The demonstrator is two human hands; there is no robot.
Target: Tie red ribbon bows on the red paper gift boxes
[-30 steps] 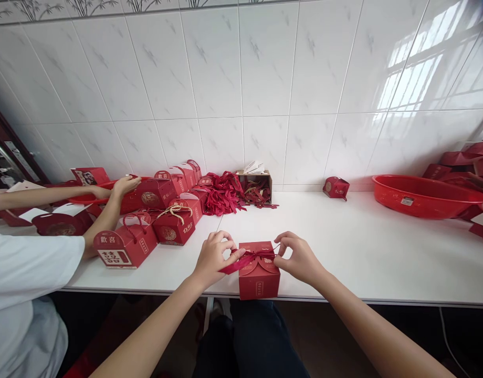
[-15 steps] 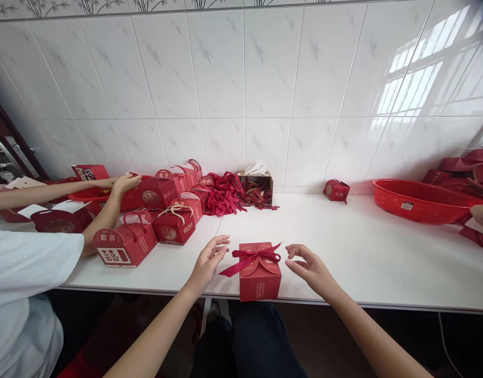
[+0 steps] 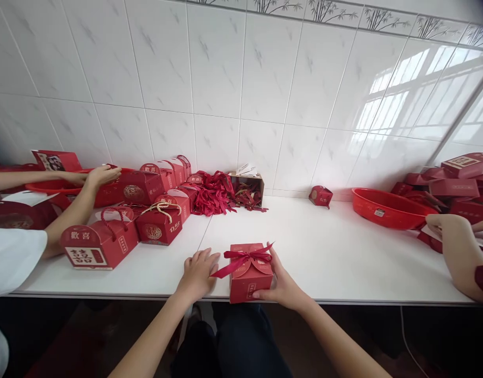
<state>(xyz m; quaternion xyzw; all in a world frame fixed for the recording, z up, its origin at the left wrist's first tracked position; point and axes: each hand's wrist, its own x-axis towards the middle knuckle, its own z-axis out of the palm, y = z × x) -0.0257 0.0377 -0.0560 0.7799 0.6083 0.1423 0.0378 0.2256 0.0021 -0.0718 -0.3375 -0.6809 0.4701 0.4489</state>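
A red gift box (image 3: 245, 286) stands at the front edge of the white table, its curved top flaps tied with a dark red ribbon bow (image 3: 247, 258). My right hand (image 3: 280, 283) grips the box from its right side, thumb on the front face and fingers along the side. Left of the box, my left hand (image 3: 198, 273) rests on the table with fingers stretched out, holding nothing. The ribbon's left tail reaches close to its fingertips.
Several finished red boxes (image 3: 103, 239) stand at left, beside a co-worker's hand (image 3: 102, 176). Behind lie a heap of red ribbons (image 3: 213, 194) and an open carton (image 3: 257, 191). A small red box (image 3: 321, 196), a red basin (image 3: 387, 210) and another person's arm (image 3: 458, 247) are at right.
My right hand has closed on the box's right side. My left hand has lowered to the table. The view has turned to the right, showing more of the person there.
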